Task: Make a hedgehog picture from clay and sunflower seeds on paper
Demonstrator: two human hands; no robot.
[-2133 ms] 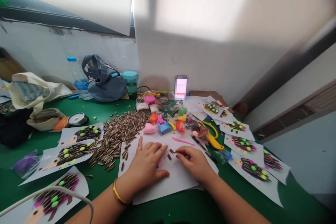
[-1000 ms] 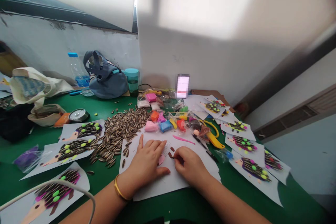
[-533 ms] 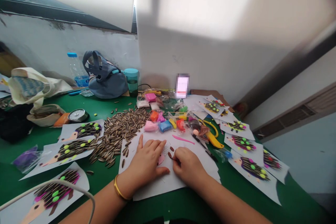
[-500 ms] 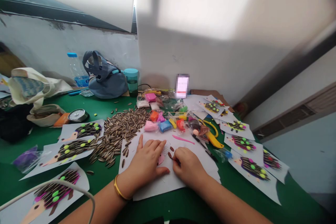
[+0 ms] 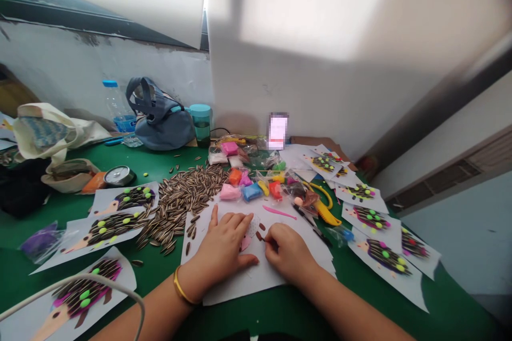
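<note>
White paper (image 5: 228, 294) lies in front of me on the green table. My left hand (image 5: 224, 242) rests on it with fingers spread, partly over a pink clay shape (image 5: 245, 244) and a pale dotted piece (image 5: 253, 225). My right hand (image 5: 286, 250) is closed in a pinch at small brown clay pieces (image 5: 258, 235); a dark bit shows at its fingertips, too small to name. Above the hands lies a pink clay tool (image 5: 279, 212). A few seeds (image 5: 188, 248) sit at the paper's left edge.
A heap of striped seeds (image 5: 188, 192) spreads at the left. Bagged clay (image 5: 253, 192) and a yellow cutter (image 5: 328, 214) lie beyond the paper. Hedgehog pictures (image 5: 384, 261) flank both sides. Behind stand a cup (image 5: 201, 125), a blue bag (image 5: 164, 128) and a phone (image 5: 277, 132).
My right hand has shifted very slightly, and its fingertips have moved a little at the brown pieces. My left hand stays in place.
</note>
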